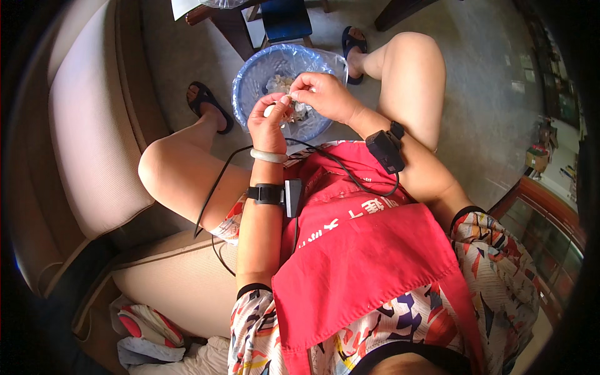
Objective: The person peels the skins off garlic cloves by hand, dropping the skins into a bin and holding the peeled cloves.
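My left hand (268,123) is held over a blue plastic basket (239,96) lined with a clear plastic bag. A smooth, pale rounded piece (269,110), perhaps a garlic clove, shows against its curled fingers. Between the left thumb and fingertips is a smaller pale piece (288,96), too small to name surely. The fingertips of my right hand (330,97) meet the left ones and pinch at that same small piece. Below both hands, papery whitish and tan scraps (300,111) lie in the bag.
The basket stands on the floor between my feet, with a blue-topped stool (286,21) beyond it. A dark wooden table leg (232,30) rises behind its left side. Beige sofa cushions (93,122) are at left. A black cable (225,168) loops near my wrists and lap.
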`<state>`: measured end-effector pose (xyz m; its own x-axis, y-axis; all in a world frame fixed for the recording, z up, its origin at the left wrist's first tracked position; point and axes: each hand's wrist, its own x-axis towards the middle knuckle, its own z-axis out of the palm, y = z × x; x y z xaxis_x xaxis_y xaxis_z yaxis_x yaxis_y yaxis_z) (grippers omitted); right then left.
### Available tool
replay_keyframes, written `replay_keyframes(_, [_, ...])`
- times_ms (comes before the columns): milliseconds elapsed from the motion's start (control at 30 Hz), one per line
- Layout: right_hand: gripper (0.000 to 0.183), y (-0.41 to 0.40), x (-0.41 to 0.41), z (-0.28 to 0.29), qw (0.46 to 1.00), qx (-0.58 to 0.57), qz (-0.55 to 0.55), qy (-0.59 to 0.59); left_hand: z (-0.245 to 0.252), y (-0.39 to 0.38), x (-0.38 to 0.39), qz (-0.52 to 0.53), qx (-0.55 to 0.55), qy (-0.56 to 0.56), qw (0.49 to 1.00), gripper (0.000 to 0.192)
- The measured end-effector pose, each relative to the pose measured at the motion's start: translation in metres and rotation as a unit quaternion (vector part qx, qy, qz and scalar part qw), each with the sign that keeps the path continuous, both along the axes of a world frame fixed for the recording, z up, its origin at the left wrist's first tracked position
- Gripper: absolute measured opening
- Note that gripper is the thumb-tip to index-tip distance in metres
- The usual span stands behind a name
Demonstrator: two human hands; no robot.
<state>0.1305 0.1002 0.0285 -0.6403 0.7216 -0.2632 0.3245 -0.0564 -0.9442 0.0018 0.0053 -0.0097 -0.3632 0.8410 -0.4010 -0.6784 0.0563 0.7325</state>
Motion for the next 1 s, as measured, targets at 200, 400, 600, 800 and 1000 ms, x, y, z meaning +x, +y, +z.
replay_keyframes(200, [0.009,0.000,0.002,-0.005,0.996,-0.074,-0.010,0.042,-0.005,-0.001,-0.004,-0.074,0.032,-0.119,0.990,0.011])
replay_keyframes(400, [0.009,0.000,0.004,0.001,0.964,-0.252,-0.049,0.072,-0.015,-0.002,-0.002,-0.078,0.042,-0.211,0.973,0.012])
replay_keyframes(600, [0.011,-0.001,0.001,-0.001,0.981,-0.178,-0.040,0.065,-0.019,-0.002,0.001,-0.059,0.053,-0.206,0.975,0.011])
replay_keyframes(800, [0.010,0.000,0.000,0.000,0.981,-0.179,-0.036,0.070,-0.016,-0.002,0.004,-0.028,0.046,-0.170,0.984,0.012])
replay_keyframes(1000, [0.008,-0.003,-0.001,-0.018,0.996,-0.057,-0.053,0.052,-0.004,0.000,0.007,-0.012,0.004,-0.037,0.999,0.018])
